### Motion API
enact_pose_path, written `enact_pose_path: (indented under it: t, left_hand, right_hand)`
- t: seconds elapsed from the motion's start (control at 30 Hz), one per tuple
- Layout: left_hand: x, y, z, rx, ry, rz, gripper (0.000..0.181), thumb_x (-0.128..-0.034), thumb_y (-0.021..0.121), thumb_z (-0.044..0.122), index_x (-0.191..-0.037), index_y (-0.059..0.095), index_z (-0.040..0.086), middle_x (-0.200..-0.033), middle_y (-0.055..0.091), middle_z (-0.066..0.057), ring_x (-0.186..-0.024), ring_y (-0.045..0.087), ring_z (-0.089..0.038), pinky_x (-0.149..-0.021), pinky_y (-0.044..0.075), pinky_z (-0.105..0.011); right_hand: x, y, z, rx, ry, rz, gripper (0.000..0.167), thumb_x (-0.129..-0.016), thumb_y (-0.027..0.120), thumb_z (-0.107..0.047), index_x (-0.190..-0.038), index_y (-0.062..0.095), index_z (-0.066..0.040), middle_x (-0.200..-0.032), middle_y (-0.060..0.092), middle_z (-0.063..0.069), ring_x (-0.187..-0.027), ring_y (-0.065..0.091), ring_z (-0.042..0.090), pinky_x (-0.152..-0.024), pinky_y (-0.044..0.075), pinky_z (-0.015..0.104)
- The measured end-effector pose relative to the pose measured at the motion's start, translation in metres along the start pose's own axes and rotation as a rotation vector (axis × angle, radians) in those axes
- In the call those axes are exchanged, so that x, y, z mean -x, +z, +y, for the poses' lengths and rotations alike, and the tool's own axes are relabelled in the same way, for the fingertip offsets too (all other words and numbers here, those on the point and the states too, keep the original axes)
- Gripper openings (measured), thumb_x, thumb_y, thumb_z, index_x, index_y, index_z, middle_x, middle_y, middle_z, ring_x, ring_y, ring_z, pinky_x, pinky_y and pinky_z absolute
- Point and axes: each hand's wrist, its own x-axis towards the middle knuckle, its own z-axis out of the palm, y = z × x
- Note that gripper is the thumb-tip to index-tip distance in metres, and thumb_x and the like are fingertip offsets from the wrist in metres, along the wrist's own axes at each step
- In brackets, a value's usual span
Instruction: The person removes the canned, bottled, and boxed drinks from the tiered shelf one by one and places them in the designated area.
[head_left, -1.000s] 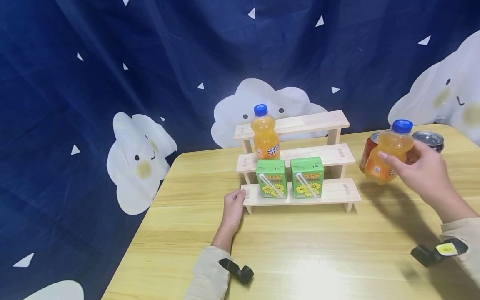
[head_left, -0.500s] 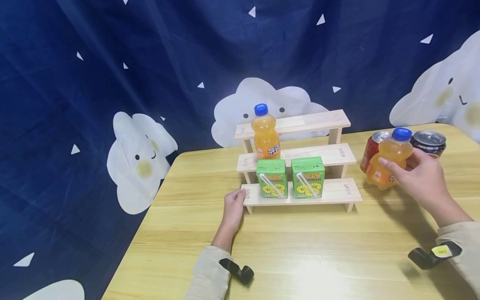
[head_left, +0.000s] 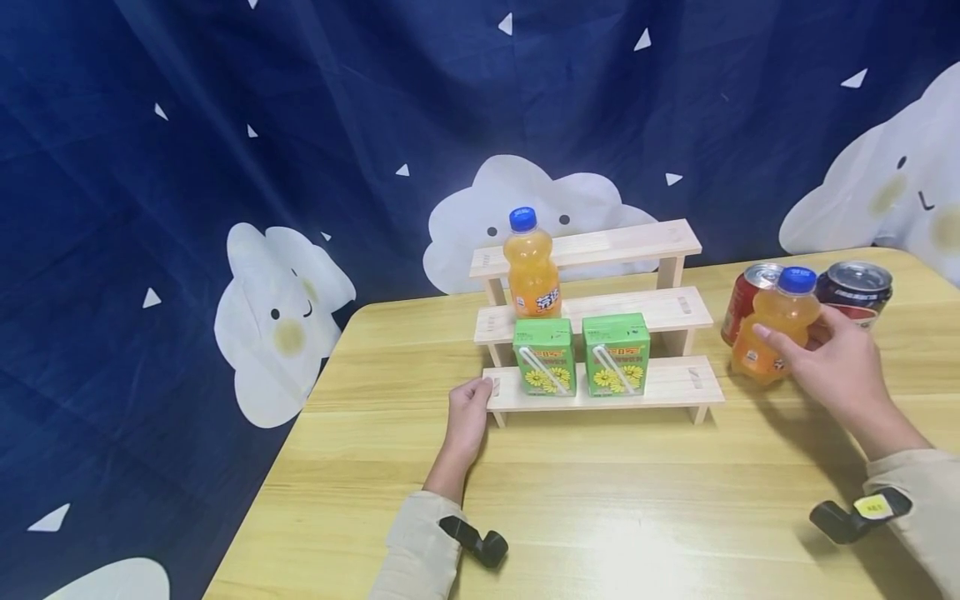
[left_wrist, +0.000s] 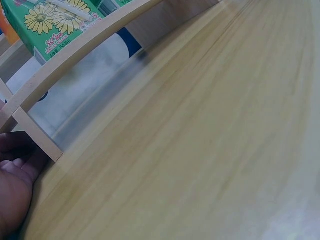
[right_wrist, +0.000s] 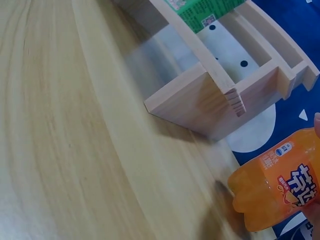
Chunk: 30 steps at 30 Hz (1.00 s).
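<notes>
In the head view my right hand (head_left: 843, 367) holds an orange soda bottle (head_left: 772, 337) with a blue cap, thumb on its near side. The bottle is slightly tilted, to the right of a three-step wooden rack (head_left: 675, 383). Its lobed base shows beside a shadow in the right wrist view; I cannot tell whether it touches the table. My left hand (head_left: 468, 412) grips the left end of the rack's lowest step, fingers (left_wrist: 17, 150) beneath the board. Two green drink cartons (head_left: 544, 358) stand on that step. A second orange soda bottle (head_left: 534, 275) stands on the middle step.
Behind the held bottle stand a red can (head_left: 741, 304) and a dark can (head_left: 857, 287), both partly hidden. The rack stands on a light wooden table (head_left: 570, 492). A dark blue curtain (head_left: 360, 100) with clouds hangs behind the table.
My right hand has lowered the orange soda bottle, uncovering more of both cans behind it. My left hand stays on the rack.
</notes>
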Motion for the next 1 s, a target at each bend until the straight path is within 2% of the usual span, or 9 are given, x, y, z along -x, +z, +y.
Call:
enact_pose_path:
  t: [0.1,0.23,0.43,0.73,0.8,0.97,1.0]
  left_hand:
    - [0.006,0.0,0.012,0.002,-0.003,-0.016,0.028,-0.0953,0.047,0.01,-0.089,0.065,-0.011,-0.086,0.068,-0.01,-0.078,0.057,-0.008,-0.073,0.049,-0.023]
    - [0.01,0.001,0.021,-0.009,-0.017,-0.017,0.028,-0.0955,0.046,0.009,-0.088,0.065,-0.011,-0.082,0.066,-0.005,-0.077,0.056,-0.008,-0.073,0.048,-0.022]
    - [0.011,0.002,0.023,-0.02,-0.019,-0.013,0.029,-0.0958,0.045,0.008,-0.09,0.065,-0.011,-0.079,0.065,-0.001,-0.076,0.056,-0.008,-0.072,0.048,-0.021]
    - [0.01,0.002,0.023,-0.026,-0.009,-0.019,0.028,-0.0956,0.047,0.009,-0.084,0.064,-0.01,-0.078,0.063,-0.001,-0.076,0.055,-0.009,-0.072,0.048,-0.022]
    - [0.01,0.002,0.023,-0.025,-0.012,-0.017,0.029,-0.0956,0.046,0.009,-0.077,0.062,-0.006,-0.076,0.062,0.0,-0.075,0.054,-0.009,-0.071,0.048,-0.022]
    - [0.01,0.002,0.022,-0.018,-0.018,-0.023,0.034,-0.0958,0.046,0.008,-0.062,0.049,0.006,-0.071,0.058,0.002,-0.072,0.051,-0.009,-0.069,0.046,-0.022]
    - [0.011,0.002,0.022,-0.016,-0.019,-0.024,0.035,-0.0957,0.046,0.008,-0.061,0.048,0.007,-0.07,0.057,0.002,-0.072,0.051,-0.009,-0.07,0.046,-0.022]
  right_hand:
    - [0.001,0.002,-0.001,0.0,0.011,-0.011,0.079,-0.083,0.066,-0.049,-0.135,0.041,0.005,-0.126,0.05,0.036,-0.107,0.052,0.047,-0.06,0.032,0.006]
    - [0.002,0.003,0.0,-0.006,0.013,-0.02,0.08,-0.083,0.065,-0.049,-0.137,0.039,0.005,-0.127,0.049,0.037,-0.108,0.051,0.048,-0.059,0.033,0.008]
    - [0.004,0.005,0.003,-0.002,0.005,-0.007,0.079,-0.084,0.065,-0.048,-0.135,0.04,0.007,-0.123,0.05,0.037,-0.105,0.051,0.044,-0.059,0.031,0.006]
    - [0.004,0.005,0.003,-0.007,0.017,-0.013,0.082,-0.084,0.064,-0.049,-0.138,0.036,0.006,-0.126,0.048,0.036,-0.105,0.049,0.044,-0.06,0.033,0.011]
    - [0.003,0.005,0.002,-0.008,0.017,-0.031,0.084,-0.084,0.063,-0.05,-0.139,0.034,0.006,-0.128,0.046,0.037,-0.108,0.048,0.046,-0.068,0.044,0.021]
    - [0.003,0.005,0.003,0.008,0.022,-0.06,0.085,-0.085,0.062,-0.051,-0.14,0.032,0.007,-0.13,0.044,0.037,-0.112,0.047,0.05,-0.078,0.044,0.049]
    - [0.002,0.004,0.003,0.009,0.022,-0.061,0.085,-0.085,0.062,-0.051,-0.14,0.032,0.006,-0.13,0.044,0.037,-0.112,0.047,0.05,-0.076,0.044,0.044]
